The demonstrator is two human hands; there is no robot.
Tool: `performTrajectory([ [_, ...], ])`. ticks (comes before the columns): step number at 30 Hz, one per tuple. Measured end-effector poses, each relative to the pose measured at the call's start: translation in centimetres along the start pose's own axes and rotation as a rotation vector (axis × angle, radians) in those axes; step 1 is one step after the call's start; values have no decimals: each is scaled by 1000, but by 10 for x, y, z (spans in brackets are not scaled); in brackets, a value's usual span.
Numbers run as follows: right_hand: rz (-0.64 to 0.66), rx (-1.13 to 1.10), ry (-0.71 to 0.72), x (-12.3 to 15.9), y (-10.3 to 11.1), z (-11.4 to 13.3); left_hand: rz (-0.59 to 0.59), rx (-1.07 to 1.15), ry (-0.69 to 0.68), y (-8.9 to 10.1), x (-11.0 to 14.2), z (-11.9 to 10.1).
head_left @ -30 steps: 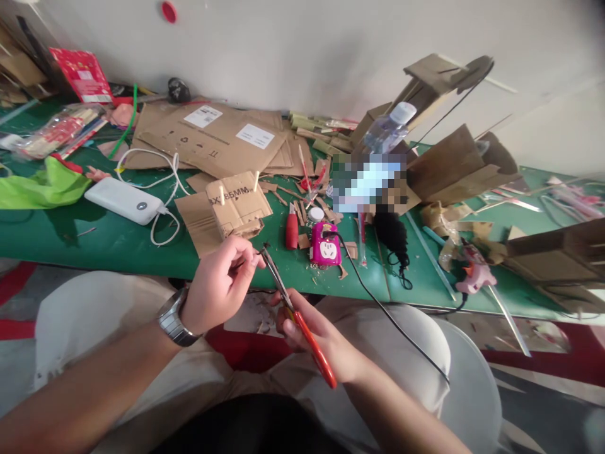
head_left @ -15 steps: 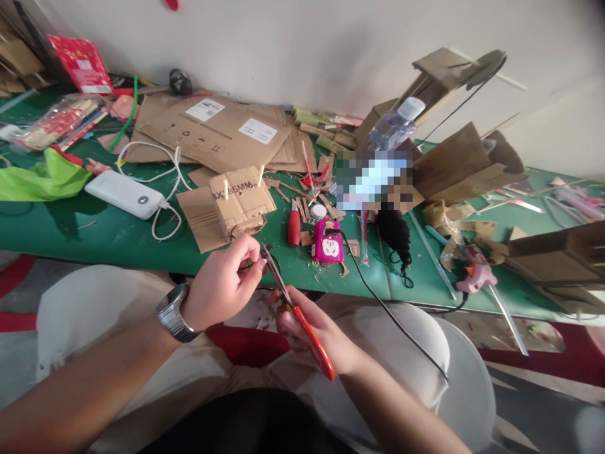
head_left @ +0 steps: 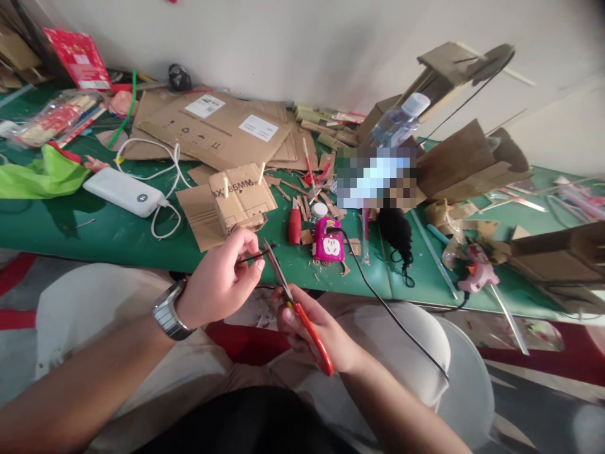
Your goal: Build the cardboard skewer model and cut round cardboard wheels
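My left hand (head_left: 220,280), with a metal watch on its wrist, is closed in a pinch on a thin black cord (head_left: 253,256). The cord's end sticks out from the fingertips toward the scissors (head_left: 278,272). These have red handles, and my right hand (head_left: 333,334) is wrapped round them, blades pointing up and away from me. The blade tips are close to the cord's end; whether they touch it I cannot tell. Just beyond my left hand sits a small cardboard box (head_left: 241,198) with pale sticks poking out of its top.
On the green table (head_left: 142,243) are a red-handled cutter (head_left: 294,226), a magenta socket block (head_left: 329,243), a white power bank (head_left: 123,192), flat cardboard (head_left: 208,135) and a black cord bundle (head_left: 396,233). A pink glue gun (head_left: 477,277) lies right, near cardboard structures (head_left: 466,161).
My left hand has drawn slightly left, away from the blades, and more of the black cord shows past its fingertips. The scissors stay almost in place.
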State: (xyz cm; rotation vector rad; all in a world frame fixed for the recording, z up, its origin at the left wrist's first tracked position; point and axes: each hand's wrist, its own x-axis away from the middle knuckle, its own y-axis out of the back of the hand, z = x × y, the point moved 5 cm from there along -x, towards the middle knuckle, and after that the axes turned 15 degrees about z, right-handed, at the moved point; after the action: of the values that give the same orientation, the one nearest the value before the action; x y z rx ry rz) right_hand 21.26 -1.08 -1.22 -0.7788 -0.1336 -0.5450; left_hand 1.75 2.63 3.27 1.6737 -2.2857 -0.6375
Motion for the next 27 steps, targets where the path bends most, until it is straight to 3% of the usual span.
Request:
performTrajectory([
  [7,-10,14,-5,1,-1,1,-90,47,-34,2,-2,3],
  [27,-35,29,-23,-4,-4,-3,-44,-140,-78,4,-3,-5],
])
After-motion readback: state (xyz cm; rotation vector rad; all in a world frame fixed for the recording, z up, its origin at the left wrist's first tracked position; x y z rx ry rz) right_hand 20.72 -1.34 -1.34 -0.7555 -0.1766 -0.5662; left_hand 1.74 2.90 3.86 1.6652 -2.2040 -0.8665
